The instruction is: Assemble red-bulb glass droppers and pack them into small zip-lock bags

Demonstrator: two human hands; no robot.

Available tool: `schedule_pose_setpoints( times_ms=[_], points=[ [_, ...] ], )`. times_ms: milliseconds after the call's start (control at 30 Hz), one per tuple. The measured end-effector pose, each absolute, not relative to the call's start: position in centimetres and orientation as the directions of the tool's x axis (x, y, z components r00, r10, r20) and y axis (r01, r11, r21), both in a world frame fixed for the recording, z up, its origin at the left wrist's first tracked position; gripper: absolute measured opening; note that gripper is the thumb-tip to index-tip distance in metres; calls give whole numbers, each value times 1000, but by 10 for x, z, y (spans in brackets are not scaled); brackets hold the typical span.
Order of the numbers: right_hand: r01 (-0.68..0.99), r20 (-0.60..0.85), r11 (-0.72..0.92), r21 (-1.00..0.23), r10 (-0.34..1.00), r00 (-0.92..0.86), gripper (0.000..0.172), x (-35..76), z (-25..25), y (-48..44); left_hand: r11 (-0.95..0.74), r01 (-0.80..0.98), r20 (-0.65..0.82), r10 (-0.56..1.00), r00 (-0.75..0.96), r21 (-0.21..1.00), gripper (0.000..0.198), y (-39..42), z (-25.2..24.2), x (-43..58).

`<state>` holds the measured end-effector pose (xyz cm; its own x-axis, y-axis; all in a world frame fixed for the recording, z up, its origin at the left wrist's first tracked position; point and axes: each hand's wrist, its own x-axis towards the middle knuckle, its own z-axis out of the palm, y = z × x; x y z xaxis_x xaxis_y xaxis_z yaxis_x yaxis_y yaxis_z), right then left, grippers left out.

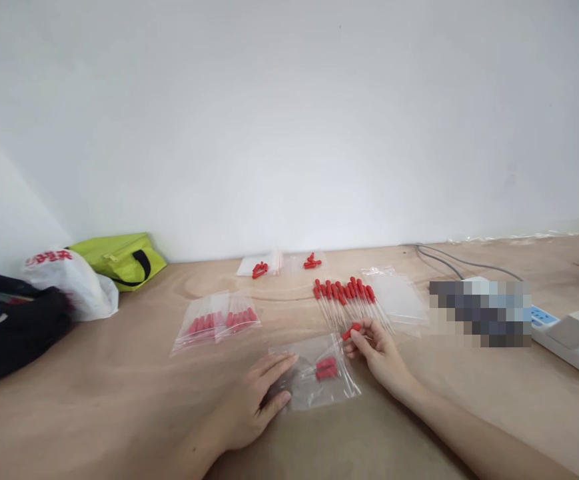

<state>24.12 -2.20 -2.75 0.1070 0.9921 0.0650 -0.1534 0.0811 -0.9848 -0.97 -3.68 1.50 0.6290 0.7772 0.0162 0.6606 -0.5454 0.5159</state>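
Note:
My left hand lies on the left edge of a clear zip bag, fingers stretched and holding the bag down. Inside the bag are a few droppers with red bulbs. My right hand pinches a red-bulbed dropper just above the bag's top right corner. Right behind that hand lies a row of several loose glass droppers with red bulbs on the wooden table.
Filled bags of droppers lie to the left. Empty clear bags sit right of the row. Small bags and red bulbs lie by the wall. A green pouch, white plastic bag, black bag at left; power strip at right.

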Motion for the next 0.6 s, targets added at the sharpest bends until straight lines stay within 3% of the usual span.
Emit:
schedule_pose_setpoints(
  times_ms=[100, 233, 433, 600],
  points=[
    [91, 131, 132, -987, 991, -19, 23, 245, -28, -24, -542, 671, -1, 778, 629, 506, 47, -38, 17, -8],
    [392, 203, 235, -889, 971, -123, 15, 247, -24, -26, -541, 674, -3, 779, 627, 502, 46, -39, 18, -7],
    [492, 295, 377, -785, 925, -239, 25, 241, -15, -27, -569, 666, 13, 765, 644, 483, 45, -38, 17, -6],
    [522, 267, 278, -806, 959, -97, 23, 239, -18, -24, -569, 665, 16, 766, 643, 483, 45, -37, 18, -6]
  ],
)
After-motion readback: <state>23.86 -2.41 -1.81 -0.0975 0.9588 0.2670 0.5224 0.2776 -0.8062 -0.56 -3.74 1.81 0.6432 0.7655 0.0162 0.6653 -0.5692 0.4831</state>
